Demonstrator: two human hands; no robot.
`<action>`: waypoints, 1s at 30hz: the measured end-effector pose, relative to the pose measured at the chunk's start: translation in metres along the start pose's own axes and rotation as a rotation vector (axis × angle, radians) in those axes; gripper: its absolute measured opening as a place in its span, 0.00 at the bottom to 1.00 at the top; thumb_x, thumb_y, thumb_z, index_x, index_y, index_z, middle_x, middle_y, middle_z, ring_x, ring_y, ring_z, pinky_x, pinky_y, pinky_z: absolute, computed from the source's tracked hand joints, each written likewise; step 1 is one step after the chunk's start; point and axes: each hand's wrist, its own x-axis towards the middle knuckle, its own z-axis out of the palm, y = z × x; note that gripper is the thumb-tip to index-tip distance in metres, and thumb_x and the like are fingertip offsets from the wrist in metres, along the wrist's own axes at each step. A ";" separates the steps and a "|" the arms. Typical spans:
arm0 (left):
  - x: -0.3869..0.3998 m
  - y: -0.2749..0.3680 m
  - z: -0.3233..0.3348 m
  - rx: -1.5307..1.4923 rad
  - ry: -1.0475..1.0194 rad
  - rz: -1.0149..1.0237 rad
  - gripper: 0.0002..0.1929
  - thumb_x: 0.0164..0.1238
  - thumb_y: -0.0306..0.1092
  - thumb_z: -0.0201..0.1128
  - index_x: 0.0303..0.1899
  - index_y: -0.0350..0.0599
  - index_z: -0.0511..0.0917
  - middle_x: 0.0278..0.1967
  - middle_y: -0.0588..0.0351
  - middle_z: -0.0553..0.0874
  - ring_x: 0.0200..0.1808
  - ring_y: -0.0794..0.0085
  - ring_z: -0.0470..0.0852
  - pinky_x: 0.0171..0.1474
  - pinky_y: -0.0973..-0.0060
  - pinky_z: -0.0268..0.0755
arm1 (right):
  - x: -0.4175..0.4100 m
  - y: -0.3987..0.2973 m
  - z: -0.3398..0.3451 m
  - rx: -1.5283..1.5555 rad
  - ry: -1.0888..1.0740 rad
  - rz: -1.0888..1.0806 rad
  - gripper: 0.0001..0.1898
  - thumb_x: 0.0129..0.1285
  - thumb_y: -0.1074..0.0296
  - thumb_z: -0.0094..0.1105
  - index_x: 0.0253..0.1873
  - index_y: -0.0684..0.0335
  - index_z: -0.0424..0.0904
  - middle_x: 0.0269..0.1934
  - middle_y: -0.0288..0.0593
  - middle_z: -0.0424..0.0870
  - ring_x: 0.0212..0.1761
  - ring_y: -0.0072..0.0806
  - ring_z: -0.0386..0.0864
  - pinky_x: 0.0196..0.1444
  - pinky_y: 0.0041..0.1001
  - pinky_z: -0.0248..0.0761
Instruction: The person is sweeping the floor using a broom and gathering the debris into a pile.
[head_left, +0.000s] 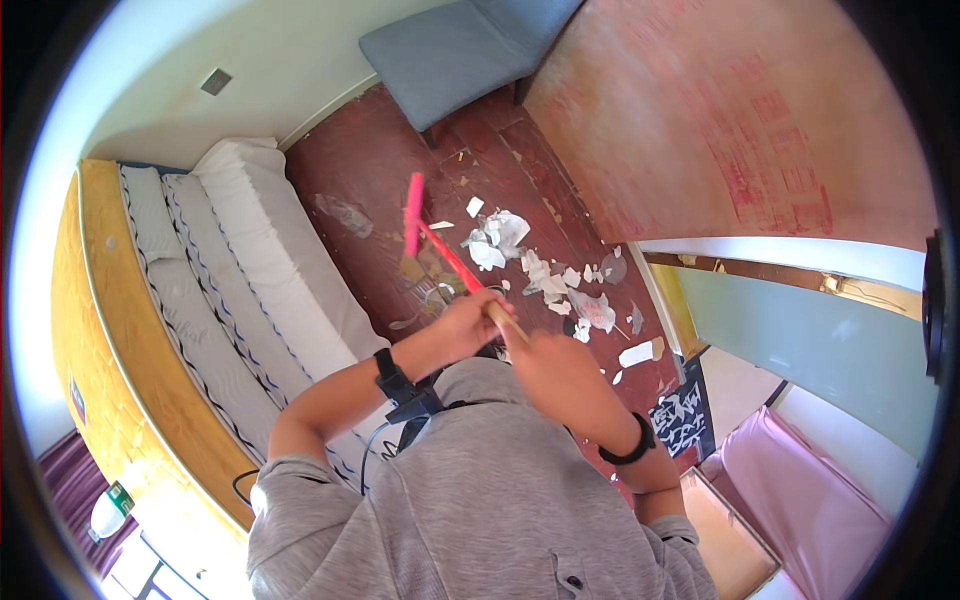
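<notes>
Both hands grip one long-handled broom (454, 259), whose red shaft ends in a narrow pink head at the floor. My left hand (472, 322) holds the handle at the lower spot, where a tan section begins. Higher up, my right hand (559, 375) wraps around the tan part near my chest. Scraps of white paper and torn plastic (499, 236) lie on the dark red floor (345, 150) to the right of the broom head. More scraps (551, 281) trail toward the right. Yellowish bits (424, 277) lie beside the shaft.
On the left, mattresses (217, 300) stand on edge beside a yellow padded one (150, 360). A grey-blue chair (450, 64) stands ahead by the wall. A large brown board (720, 127) with red marks rises at right. A lilac cloth (795, 502) and an open wooden box (724, 525) are lower right.
</notes>
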 end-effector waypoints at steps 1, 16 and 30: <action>0.001 0.008 -0.009 0.001 -0.004 -0.001 0.10 0.71 0.36 0.50 0.35 0.41 0.72 0.34 0.53 0.81 0.38 0.65 0.81 0.44 0.72 0.76 | 0.009 0.002 0.013 0.035 0.049 -0.002 0.15 0.56 0.73 0.51 0.47 0.73 0.71 0.20 0.50 0.77 0.22 0.42 0.79 0.20 0.35 0.72; 0.156 -0.002 -0.101 0.421 0.162 -0.134 0.09 0.68 0.35 0.47 0.41 0.41 0.69 0.38 0.49 0.78 0.40 0.58 0.81 0.45 0.58 0.79 | 0.038 0.056 0.121 0.112 -0.091 0.414 0.26 0.63 0.68 0.48 0.66 0.39 0.62 0.29 0.51 0.82 0.28 0.47 0.81 0.28 0.45 0.73; 0.102 -0.153 0.067 0.969 -0.174 -0.860 0.11 0.66 0.38 0.49 0.39 0.41 0.73 0.37 0.52 0.82 0.41 0.66 0.82 0.46 0.68 0.79 | -0.181 0.017 0.081 0.081 0.185 0.793 0.21 0.59 0.67 0.52 0.60 0.54 0.69 0.18 0.44 0.77 0.21 0.39 0.79 0.19 0.37 0.68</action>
